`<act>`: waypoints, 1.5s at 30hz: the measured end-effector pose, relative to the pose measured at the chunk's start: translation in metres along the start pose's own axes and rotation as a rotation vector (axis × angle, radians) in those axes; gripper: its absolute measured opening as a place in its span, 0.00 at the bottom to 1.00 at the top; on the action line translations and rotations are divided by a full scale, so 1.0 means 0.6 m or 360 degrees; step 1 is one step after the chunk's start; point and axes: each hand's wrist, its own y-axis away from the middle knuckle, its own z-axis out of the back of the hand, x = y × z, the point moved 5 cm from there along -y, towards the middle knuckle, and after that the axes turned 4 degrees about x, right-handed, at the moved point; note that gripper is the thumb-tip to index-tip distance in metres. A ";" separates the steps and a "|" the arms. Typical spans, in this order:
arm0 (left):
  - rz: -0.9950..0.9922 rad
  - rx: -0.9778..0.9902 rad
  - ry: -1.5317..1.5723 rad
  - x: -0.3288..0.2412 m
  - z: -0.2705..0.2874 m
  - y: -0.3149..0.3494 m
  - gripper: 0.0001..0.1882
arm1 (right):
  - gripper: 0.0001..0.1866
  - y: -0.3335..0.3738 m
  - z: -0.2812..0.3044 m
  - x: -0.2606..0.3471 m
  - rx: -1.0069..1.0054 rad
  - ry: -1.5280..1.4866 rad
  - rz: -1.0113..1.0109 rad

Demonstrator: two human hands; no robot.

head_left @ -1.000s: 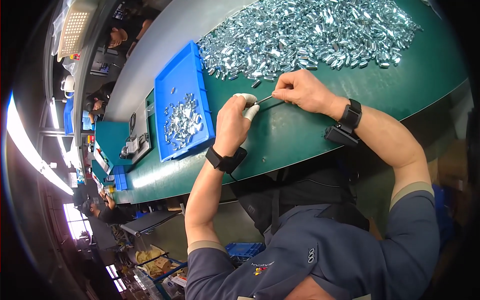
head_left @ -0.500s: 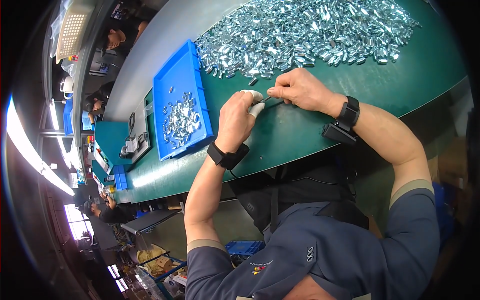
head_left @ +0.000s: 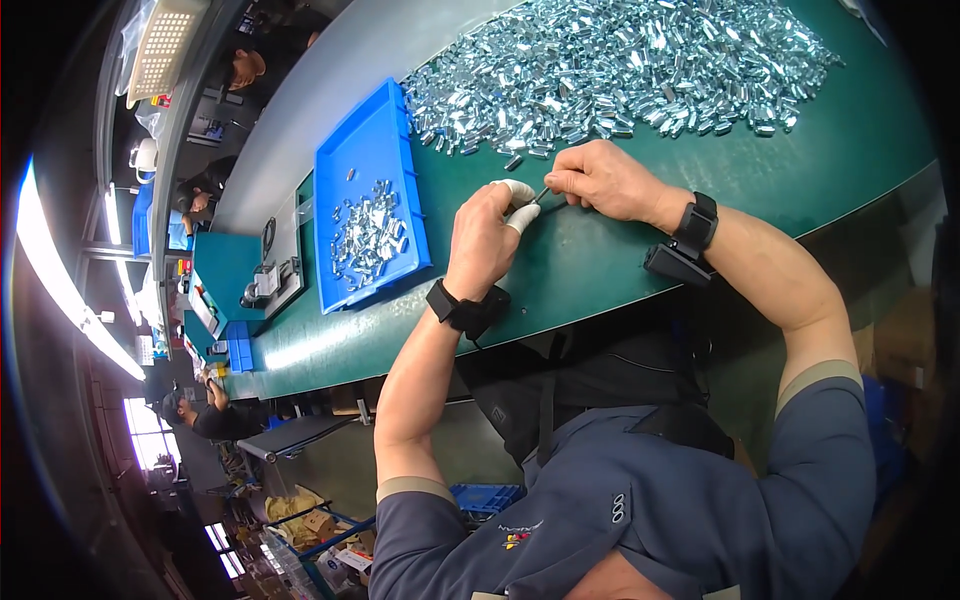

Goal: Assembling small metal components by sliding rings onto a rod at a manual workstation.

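Over the green tabletop (head_left: 610, 245), my two hands meet fingertip to fingertip. My left hand (head_left: 482, 236), with white covers on thumb and forefinger, is closed in a pinch; a small shiny metal piece sits mostly hidden between those tips. From the right, my right hand (head_left: 612, 182) pinches a thin dark rod (head_left: 543, 195) whose end reaches the left fingertips. Beyond the hands spreads a large heap of small silvery metal pieces (head_left: 620, 75). At the left stands a shallow blue tray (head_left: 345, 135) with a smaller batch of loose metal pieces (head_left: 370, 235) in it.
One loose piece (head_left: 514, 162) lies at the heap's near edge. Left of the tray are a grey device (head_left: 268, 282) and a small blue bin (head_left: 239, 347). Several other people are at the far left. Below the table edge a blue crate (head_left: 485, 497) rests low.
My hands have drawn slightly closer, so less of the rod and the metal piece shows between them. The whole view has shifted a little; tray and heap look unchanged.
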 end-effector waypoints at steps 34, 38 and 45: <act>-0.0080 -0.0024 -0.0679 0.048 0.020 -0.073 0.11 | 0.18 -0.004 0.031 0.001 -0.0405 -0.0336 -0.0089; -0.0079 0.0013 -0.0580 0.036 0.006 -0.073 0.10 | 0.18 0.006 0.035 -0.006 -0.0406 -0.0238 -0.0145; -0.0003 -0.0168 -0.0044 0.024 0.028 -0.045 0.07 | 0.16 -0.009 0.037 -0.004 -0.0312 -0.0127 -0.0173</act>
